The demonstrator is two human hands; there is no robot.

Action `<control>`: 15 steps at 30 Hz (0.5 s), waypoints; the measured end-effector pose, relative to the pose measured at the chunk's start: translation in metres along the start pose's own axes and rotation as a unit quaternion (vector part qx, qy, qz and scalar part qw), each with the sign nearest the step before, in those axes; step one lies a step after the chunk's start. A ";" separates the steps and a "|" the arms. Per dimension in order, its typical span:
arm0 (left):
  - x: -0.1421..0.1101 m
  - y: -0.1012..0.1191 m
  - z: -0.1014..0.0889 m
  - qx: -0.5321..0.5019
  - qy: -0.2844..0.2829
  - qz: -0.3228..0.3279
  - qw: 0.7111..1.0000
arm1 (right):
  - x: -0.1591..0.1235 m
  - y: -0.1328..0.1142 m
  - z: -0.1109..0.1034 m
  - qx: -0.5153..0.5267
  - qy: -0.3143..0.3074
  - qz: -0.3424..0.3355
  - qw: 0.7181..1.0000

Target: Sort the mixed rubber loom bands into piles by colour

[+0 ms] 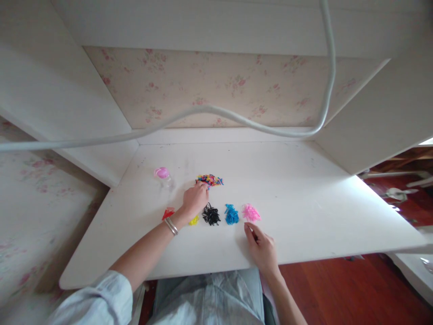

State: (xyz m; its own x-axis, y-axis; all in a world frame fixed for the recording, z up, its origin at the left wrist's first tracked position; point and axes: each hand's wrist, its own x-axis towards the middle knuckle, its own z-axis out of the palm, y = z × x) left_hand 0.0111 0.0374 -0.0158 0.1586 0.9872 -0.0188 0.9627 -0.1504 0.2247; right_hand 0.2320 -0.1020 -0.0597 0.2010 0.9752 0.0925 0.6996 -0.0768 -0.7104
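My left hand [196,198] reaches to the near left edge of a mixed pile of small coloured rubber bands [213,180]. Its fingers are closed at the pile, and what they pinch is hidden. Below lie single-colour piles in a row: red bands [168,212], yellow bands [194,220], black bands [211,215], blue bands [232,214] and pink bands [251,212]. My left hand and wrist partly cover the red and yellow ones. Just below the pink pile, my right hand [262,243] is closed with thumb and forefinger together; anything between them is too small to make out.
A clear container with a pink lid [162,173] stands left of the mixed pile. All this is on a white desk [304,203] with side panels and a floral back wall [230,90]. A thick white cable [209,109] crosses the view in front of the wall.
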 end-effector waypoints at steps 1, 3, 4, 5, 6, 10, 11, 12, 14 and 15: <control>-0.001 0.000 -0.001 0.000 0.001 0.001 1.000 | 0.000 0.000 0.000 -0.002 0.001 -0.001 1.000; -0.004 0.002 -0.005 -0.002 0.002 0.008 1.000 | -0.001 0.000 0.000 -0.006 0.002 -0.003 1.000; -0.007 0.003 -0.007 -0.002 0.002 0.013 1.000 | -0.001 0.000 0.000 -0.010 0.002 -0.005 1.000; -0.010 0.004 -0.009 -0.004 0.000 0.021 1.000 | -0.001 0.000 0.000 -0.014 0.001 -0.007 1.000; -0.013 0.006 -0.012 -0.008 -0.003 0.031 0.999 | -0.001 -0.001 0.000 -0.018 0.001 -0.009 1.000; -0.024 0.018 -0.020 -0.049 -0.026 0.097 0.994 | -0.002 -0.001 0.001 -0.032 0.000 -0.015 0.999; -0.026 0.022 -0.021 -0.058 -0.036 0.110 0.992 | -0.002 -0.002 0.001 -0.033 0.000 -0.017 0.999; -0.028 0.025 -0.022 -0.061 -0.049 0.119 0.990 | -0.003 -0.002 0.000 -0.033 0.000 -0.019 0.999; -0.031 0.032 -0.022 -0.054 -0.073 0.128 0.988 | -0.003 -0.002 0.000 -0.031 -0.001 -0.024 0.999; -0.031 0.035 -0.022 -0.048 -0.081 0.130 0.987 | -0.004 -0.003 0.000 -0.029 -0.001 -0.025 0.999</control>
State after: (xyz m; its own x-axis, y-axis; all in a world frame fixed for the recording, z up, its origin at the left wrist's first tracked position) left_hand 0.0347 0.0024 0.0136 0.4376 0.8932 -0.1032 0.8611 -0.3833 0.3339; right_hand 0.2297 -0.1053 -0.0580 0.1629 0.9786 0.1257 0.7479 -0.0394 -0.6627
